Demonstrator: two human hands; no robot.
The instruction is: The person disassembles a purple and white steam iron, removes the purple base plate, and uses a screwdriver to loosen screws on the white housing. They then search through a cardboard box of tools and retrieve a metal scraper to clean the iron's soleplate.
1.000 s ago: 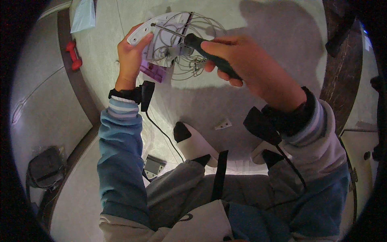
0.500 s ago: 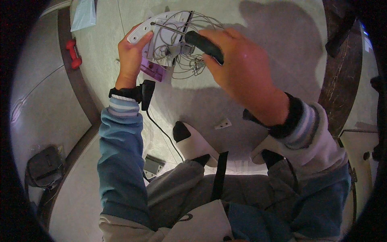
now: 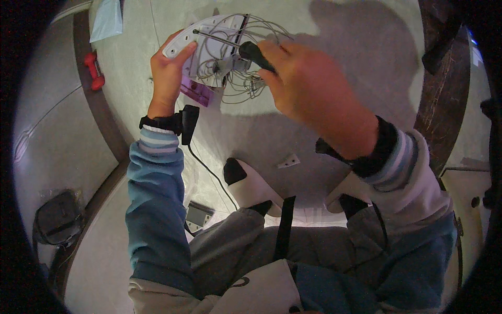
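Pale stone floor (image 3: 334,47), dark curved band (image 3: 99,112), red object (image 3: 95,70), hard shadows

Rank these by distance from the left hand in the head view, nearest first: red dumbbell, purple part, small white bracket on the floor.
From the left hand:
1. Purple part, just right of the hand, under the white panel it holds.
2. Red dumbbell, on the floor to the hand's left.
3. White bracket, on the floor lower right, between the shoes.
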